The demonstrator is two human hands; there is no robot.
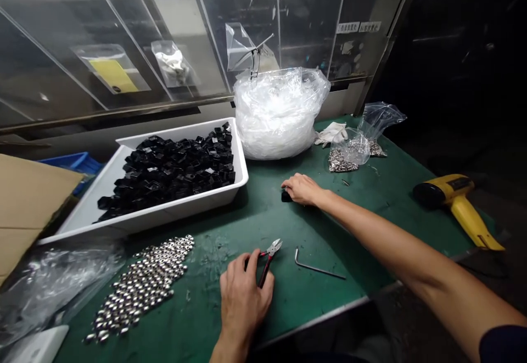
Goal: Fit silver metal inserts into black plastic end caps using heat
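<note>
My left hand [244, 294] is closed around the red-and-black handles of a pair of diagonal cutters [273, 249], whose jaws point away from me on the green tabletop. Farther off, my right hand [302, 189] has its bent fingers on a small black plastic part [285, 196] lying on the table; the fingertips partly cover it. An L-shaped hex key [320, 269] rests to the right of the cutters. To the left is a spread of small shiny metal pieces [142, 283]. Many similar black parts [177, 171] fill a white tray [241, 179] behind them.
A large bundle in transparent plastic [282, 113] stands at the back. Beside it are a white glove [331, 133] and bags of small metal pieces [343, 160]. A yellow heat gun [463, 204] lies at the right edge. Cardboard [33, 204] and crumpled plastic film [53, 280] occupy the left.
</note>
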